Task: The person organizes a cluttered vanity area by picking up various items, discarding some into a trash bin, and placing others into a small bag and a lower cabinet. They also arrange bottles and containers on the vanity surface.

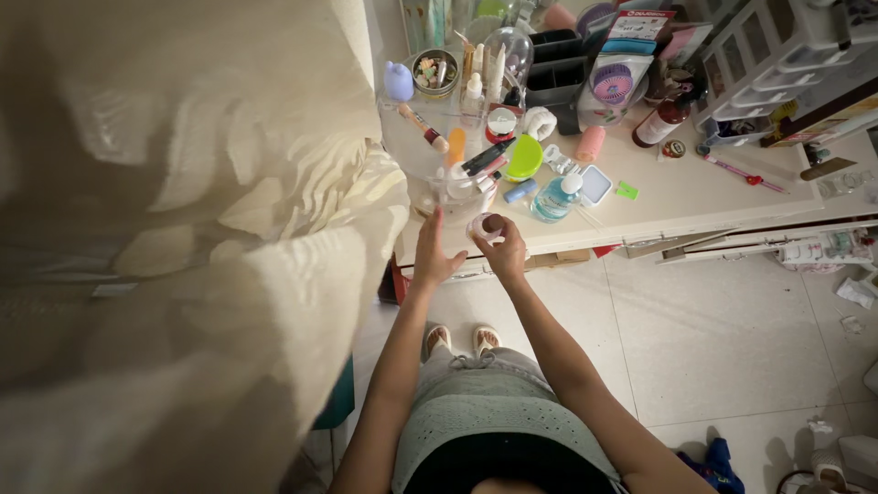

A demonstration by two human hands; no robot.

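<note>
Pale floor tiles (732, 338) run under a cluttered white vanity top (695, 187). Nearest the table's front edge, the right hand (503, 249) pinches a small round clear jar (485, 227) in its fingertips; the jar sits above the palm, mouth turned up toward the camera, too squat to show a long axis. Left of the jar, the left hand (433, 252) is spread open, fingertips at a clear plastic organiser (453, 187). Beyond the jar stands a blue-tinted bottle (555, 199).
</note>
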